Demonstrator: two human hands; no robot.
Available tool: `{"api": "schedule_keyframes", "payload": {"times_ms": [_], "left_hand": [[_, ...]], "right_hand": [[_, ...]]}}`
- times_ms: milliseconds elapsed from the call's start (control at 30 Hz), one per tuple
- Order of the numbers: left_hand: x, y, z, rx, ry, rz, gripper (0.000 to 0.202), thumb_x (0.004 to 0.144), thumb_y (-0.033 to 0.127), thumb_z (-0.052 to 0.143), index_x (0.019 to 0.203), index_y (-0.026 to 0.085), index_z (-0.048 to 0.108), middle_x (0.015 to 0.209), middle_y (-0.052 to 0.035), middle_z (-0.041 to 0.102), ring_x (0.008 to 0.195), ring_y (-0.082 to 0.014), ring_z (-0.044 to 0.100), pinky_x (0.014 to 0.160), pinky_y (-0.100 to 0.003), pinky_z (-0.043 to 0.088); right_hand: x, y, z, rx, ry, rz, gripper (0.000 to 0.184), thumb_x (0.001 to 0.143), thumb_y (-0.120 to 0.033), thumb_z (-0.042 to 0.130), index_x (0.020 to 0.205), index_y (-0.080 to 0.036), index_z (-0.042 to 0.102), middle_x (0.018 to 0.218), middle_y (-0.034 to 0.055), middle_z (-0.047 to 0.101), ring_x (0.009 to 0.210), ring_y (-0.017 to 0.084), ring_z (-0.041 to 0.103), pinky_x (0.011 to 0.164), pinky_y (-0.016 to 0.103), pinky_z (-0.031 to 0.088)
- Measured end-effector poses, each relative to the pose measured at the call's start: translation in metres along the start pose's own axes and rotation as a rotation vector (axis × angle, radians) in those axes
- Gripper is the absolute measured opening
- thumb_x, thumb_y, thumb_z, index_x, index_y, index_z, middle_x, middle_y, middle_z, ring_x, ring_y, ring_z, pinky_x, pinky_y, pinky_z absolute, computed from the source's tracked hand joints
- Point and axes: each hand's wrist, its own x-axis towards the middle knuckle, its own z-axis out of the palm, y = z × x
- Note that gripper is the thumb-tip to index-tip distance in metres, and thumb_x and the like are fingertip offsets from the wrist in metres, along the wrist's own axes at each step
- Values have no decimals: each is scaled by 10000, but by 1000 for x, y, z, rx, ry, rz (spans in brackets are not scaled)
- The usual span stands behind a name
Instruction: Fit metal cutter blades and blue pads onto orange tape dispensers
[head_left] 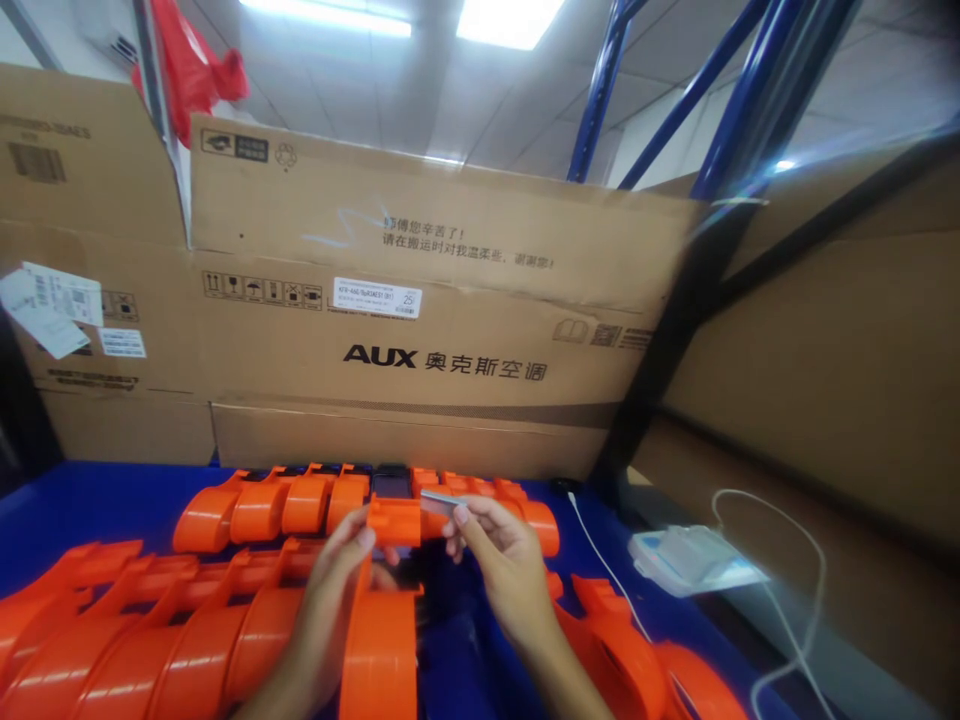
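Observation:
My left hand (337, 580) grips an orange plastic tape dispenser (382, 610) by its upper part, fingers wrapped round the head. My right hand (502, 565) pinches a small grey metal blade (439, 500) between thumb and fingertips, held against the top of that dispenser. Both hands work just above the blue table (90, 500), with rows of identical orange dispensers (262, 510) around them.
More orange dispensers (637, 660) lie at the lower right. A large AUX cardboard box (420, 330) walls the back of the table. A white device (694, 560) with a white cable (795, 610) sits at right, beside a blue steel rack (720, 130).

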Motion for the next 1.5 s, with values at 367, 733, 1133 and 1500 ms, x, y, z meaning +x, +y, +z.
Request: {"api": "schedule_keyframes", "payload": {"times_ms": [367, 733, 1133, 1500], "left_hand": [[-8, 3, 11, -72, 102, -27, 296, 730, 396, 796, 907, 194, 673, 663, 2, 707, 523, -148, 624, 536, -240, 493], [-11, 8, 13, -63, 44, -14, 265, 733, 395, 796, 859, 183, 697, 648, 4, 696, 488, -124, 592, 504, -222, 455], [-4, -10, -7, 70, -77, -26, 462, 820, 395, 746, 1232, 211, 643, 860, -41, 731, 623, -156, 660, 609, -261, 502], [-1, -8, -7, 75, 29, 4, 487, 784, 437, 759, 1202, 200, 681, 822, -44, 723, 624, -172, 641, 616, -279, 510]], "right_hand": [[0, 2, -1, -1, -25, -3, 249, 840, -435, 749, 888, -195, 708, 714, 32, 718, 569, 145, 624, 542, 265, 502], [1, -1, -4, -9, -22, 34, 265, 851, -452, 734, 864, -189, 705, 687, 19, 686, 572, 141, 594, 523, 249, 479], [0, 3, -1, -78, -29, 23, 281, 820, -461, 757, 849, -182, 753, 684, 25, 703, 544, 133, 578, 516, 245, 460], [0, -2, -5, -119, 88, -70, 194, 824, -386, 750, 898, -215, 804, 726, 15, 690, 541, 116, 507, 547, 253, 459]]}}
